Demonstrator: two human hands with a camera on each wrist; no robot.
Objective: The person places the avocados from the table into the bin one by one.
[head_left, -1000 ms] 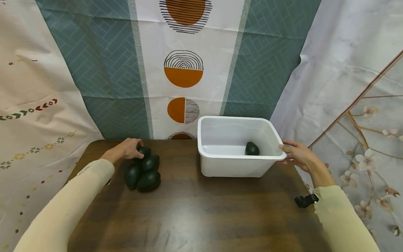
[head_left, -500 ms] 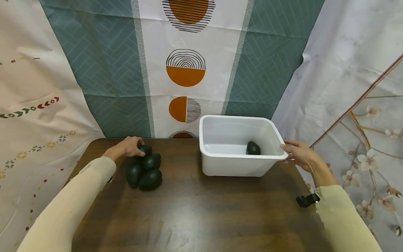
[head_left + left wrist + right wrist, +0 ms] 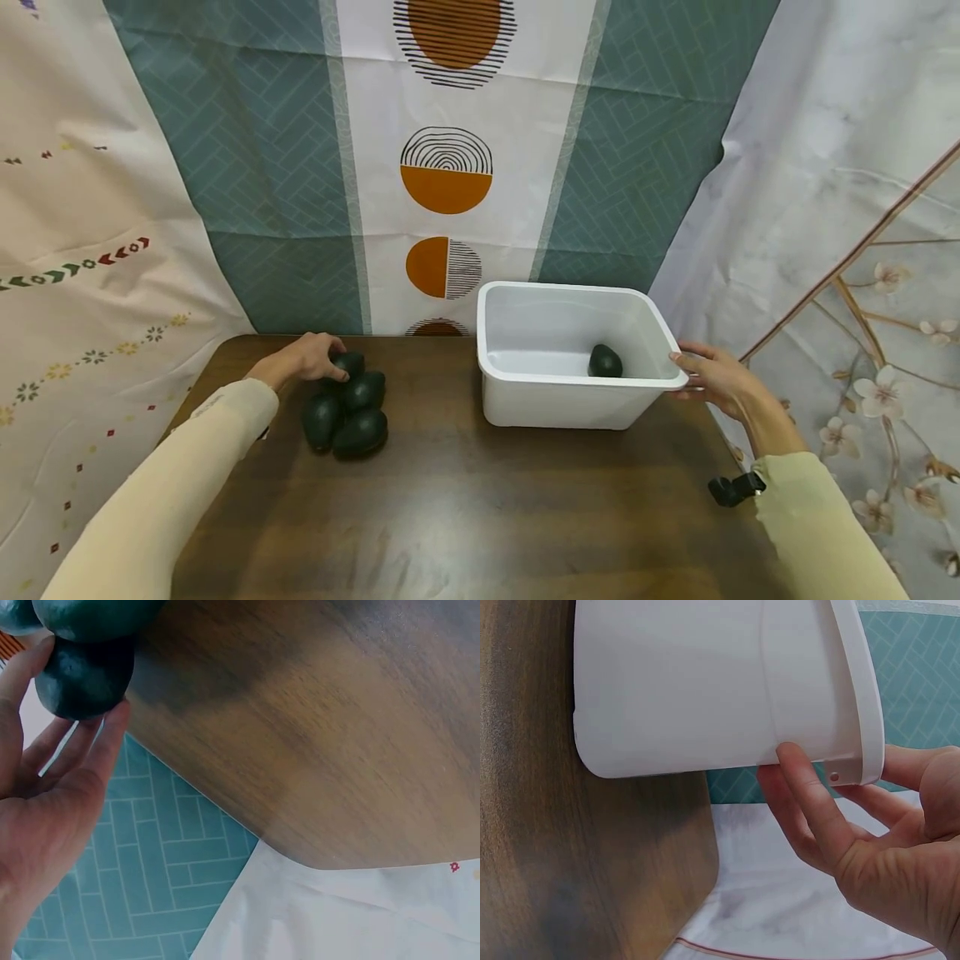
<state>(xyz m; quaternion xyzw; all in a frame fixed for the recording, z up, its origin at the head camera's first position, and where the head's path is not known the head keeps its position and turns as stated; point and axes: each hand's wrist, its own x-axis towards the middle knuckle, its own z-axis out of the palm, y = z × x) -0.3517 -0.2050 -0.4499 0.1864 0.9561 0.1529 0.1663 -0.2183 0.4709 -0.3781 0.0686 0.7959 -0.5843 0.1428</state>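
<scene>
At the far left of the table, my left hand (image 3: 309, 358) holds the rearmost dark green avocado (image 3: 350, 363). In the left wrist view, the thumb and fingers sit on opposite sides of that avocado (image 3: 84, 681), which still lies against its neighbours. Several more avocados (image 3: 361, 433) are bunched just in front of it. On the right, a white plastic bin (image 3: 555, 407) stands on the table with one avocado (image 3: 604, 362) inside. My right hand (image 3: 712, 373) grips the bin's right end, thumb over the rim and fingers underneath, as the right wrist view shows along the bin wall (image 3: 697, 690).
The brown wooden table (image 3: 442, 517) ends at a patterned teal and white cloth (image 3: 285, 275) hanging behind it. Pale cloths, including a flowered one (image 3: 847, 333) on the right, hang at both sides.
The head view has shifted slightly. Both hands stay in place, the left at the rear avocado and the right on the bin's rim.
</scene>
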